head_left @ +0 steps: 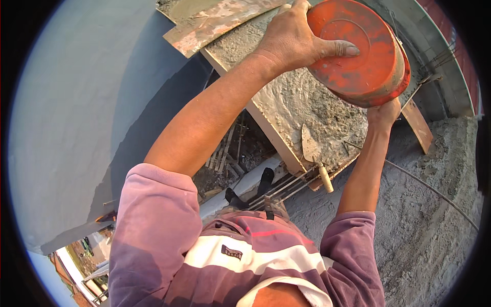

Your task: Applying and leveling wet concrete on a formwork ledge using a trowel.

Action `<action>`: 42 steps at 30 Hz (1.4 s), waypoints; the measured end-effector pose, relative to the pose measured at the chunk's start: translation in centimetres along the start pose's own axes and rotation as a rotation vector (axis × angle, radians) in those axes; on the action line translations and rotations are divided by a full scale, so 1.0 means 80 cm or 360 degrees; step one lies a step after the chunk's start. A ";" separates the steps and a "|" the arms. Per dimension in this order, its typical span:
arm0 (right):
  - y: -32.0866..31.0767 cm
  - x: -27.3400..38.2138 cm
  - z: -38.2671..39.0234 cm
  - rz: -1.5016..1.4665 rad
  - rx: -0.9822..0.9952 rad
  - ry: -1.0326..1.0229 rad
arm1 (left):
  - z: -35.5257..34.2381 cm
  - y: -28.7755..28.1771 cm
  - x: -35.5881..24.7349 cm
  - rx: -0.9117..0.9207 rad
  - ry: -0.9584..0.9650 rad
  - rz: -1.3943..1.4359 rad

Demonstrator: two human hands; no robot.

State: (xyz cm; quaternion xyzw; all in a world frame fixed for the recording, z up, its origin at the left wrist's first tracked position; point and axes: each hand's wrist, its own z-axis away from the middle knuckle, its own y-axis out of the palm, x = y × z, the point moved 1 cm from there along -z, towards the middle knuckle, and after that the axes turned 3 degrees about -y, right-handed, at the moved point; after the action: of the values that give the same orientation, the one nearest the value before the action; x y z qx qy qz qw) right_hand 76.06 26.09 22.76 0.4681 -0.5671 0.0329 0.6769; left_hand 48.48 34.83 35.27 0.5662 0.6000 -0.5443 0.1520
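An orange-red bucket (353, 53), smeared with grey, is tipped over with its round base toward me at the upper right. My left hand (296, 38) grips the base edge, thumb pressed across the bottom. Below the far side, my right hand (384, 111) holds the bucket near its rim; most of those fingers are hidden. Beneath the bucket lies wet concrete (296, 105) inside a wooden form. A pointed trowel (310, 144) with a wooden handle rests at the near edge of the concrete, apart from both hands. The bucket's mouth and contents are out of sight.
Form boards (273, 135) edge the concrete, and a stained plank (220, 25) lies at the top. Thin rods (291, 187) run near my feet (265, 180) on a narrow ledge. A smooth grey wall (66, 112) stands left; a rough cement surface (424, 225) spreads right, crossed by a cable.
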 end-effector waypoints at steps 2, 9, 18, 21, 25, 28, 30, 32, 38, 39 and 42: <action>0.035 -0.014 0.033 0.0208 0.0034 0.0088 | 0.043 -0.037 0.033 -0.0129 -0.0121 0.0010; 0.144 -0.130 0.257 0.0451 0.0483 0.0383 | 0.314 -0.165 0.170 -0.0249 -0.1029 0.0695; 0.056 -0.123 0.417 0.1442 0.1455 0.0063 | 0.974 -0.406 0.230 -0.1924 -0.2708 -0.0582; -0.012 -0.016 0.341 0.1952 0.0594 -0.0847 | 1.107 -0.358 0.204 -0.2089 -0.3257 0.0182; -0.149 0.197 0.253 0.2502 -0.0866 -0.1760 | 1.053 -0.240 0.239 -0.1602 -0.3507 0.0378; -0.209 0.245 0.193 0.1873 -0.1527 -0.1379 | 1.156 -0.255 0.249 -0.1217 -0.2836 0.0434; -0.202 0.287 0.184 0.1439 -0.1460 -0.1214 | 0.960 -0.191 0.325 -0.0933 -0.2990 0.0080; -0.205 0.303 0.161 0.1135 -0.1203 -0.1063 | 0.856 -0.196 0.339 -0.0463 -0.2677 0.0003; -0.190 0.318 0.095 0.0953 -0.0837 -0.1008 | 0.606 -0.214 0.338 -0.0305 -0.1726 0.0167; -0.189 0.318 0.084 0.1000 -0.0818 -0.0972 | 0.580 -0.216 0.333 -0.0273 -0.1653 0.0125; -0.156 0.310 0.075 0.0990 -0.0762 -0.1107 | 0.531 -0.211 0.313 -0.0201 -0.1519 0.0071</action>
State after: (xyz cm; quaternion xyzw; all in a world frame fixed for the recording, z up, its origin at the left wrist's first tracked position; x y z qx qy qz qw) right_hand 87.61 2.97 34.61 0.0930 -0.8622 -0.0556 0.4948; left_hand 7.98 16.61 8.02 0.2555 0.4829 -0.7026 0.4560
